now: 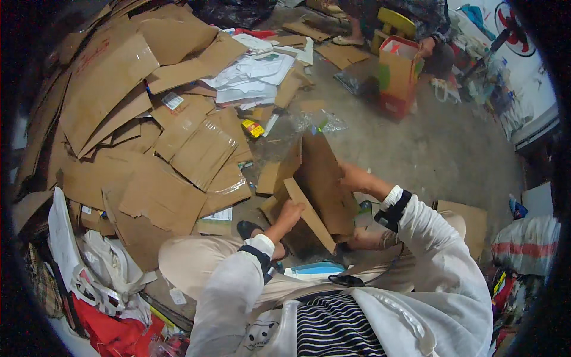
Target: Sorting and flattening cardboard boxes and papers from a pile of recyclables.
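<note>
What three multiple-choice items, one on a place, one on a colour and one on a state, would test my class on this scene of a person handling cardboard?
1. Where does the big pile of flattened cardboard lie?
A. to the person's left
B. to the person's right
C. on a table

2. What colour are the person's sleeves?
A. black
B. white
C. green

3. How is the cardboard box held?
A. by the left hand alone
B. by neither hand, lying on the floor
C. by both hands

Answers:
1 A: the sheets fill the left half of the picture, spread over the floor.
2 B: both forearms are clad in white, each with a dark wrist strap.
3 C: the left hand grips a flap and the right hand holds the box's far side.
</note>
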